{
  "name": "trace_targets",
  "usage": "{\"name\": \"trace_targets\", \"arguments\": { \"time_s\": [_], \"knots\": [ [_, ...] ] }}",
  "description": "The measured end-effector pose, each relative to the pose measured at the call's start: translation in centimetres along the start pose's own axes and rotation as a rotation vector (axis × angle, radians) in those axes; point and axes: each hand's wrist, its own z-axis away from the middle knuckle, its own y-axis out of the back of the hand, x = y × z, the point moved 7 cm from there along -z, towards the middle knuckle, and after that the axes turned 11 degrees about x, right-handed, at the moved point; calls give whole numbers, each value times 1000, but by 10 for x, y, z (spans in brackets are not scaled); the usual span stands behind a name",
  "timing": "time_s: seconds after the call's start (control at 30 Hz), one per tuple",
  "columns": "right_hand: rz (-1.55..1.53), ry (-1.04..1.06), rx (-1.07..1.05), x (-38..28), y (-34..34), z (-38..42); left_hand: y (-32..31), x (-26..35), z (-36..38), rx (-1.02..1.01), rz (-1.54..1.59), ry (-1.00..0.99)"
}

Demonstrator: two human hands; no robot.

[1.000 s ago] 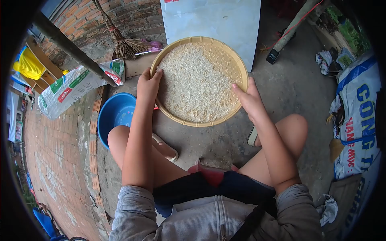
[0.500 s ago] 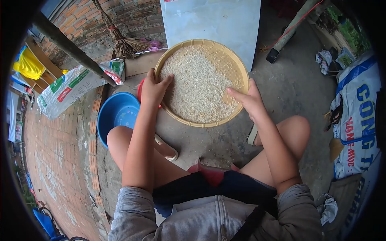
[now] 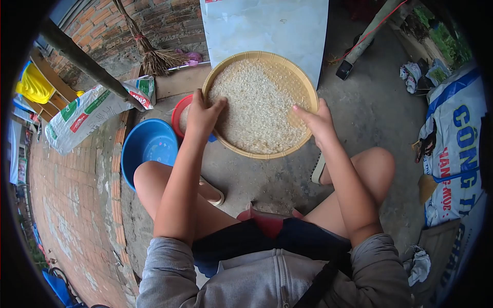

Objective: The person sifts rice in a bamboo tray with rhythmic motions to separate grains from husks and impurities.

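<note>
A round woven tray (image 3: pixel 300 72) full of pale grains (image 3: pixel 257 105) is held up above the ground. My left hand (image 3: pixel 203 115) grips its left rim, with the thumb over the inside edge and the other fingers partly hidden underneath. On the right rim, my right hand (image 3: pixel 317 122) is closed, its thumb lying inside over the grains. A bare patch of weave shows near that thumb. Behind my left hand a red bowl (image 3: pixel 176 115) is partly covered by the hand and tray. The blue basin (image 3: pixel 150 149) stands left of my left forearm.
A white board (image 3: pixel 267 25) leans behind the tray. A straw broom (image 3: pixel 154 59) rests against the brick wall (image 3: pixel 169 23). Wooden poles (image 3: pixel 84 59) stand at both sides. A printed sack (image 3: pixel 92 113) lies at left, larger sacks (image 3: pixel 449 154) at right.
The tray has shifted slightly right with both hands on it, and the grains have spread differently inside. More of the red bowl shows at its left.
</note>
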Motion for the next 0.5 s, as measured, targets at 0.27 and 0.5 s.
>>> {"name": "trace_targets", "arguments": {
  "time_s": [0.27, 0.5],
  "knots": [
    [-16, 175, 53, -15, -1, 30, 6, -9, -10, -29, 215, 167],
    [-7, 0, 127, -13, 16, -5, -21, -9, 21, 13, 272, 47]
  ]
}}
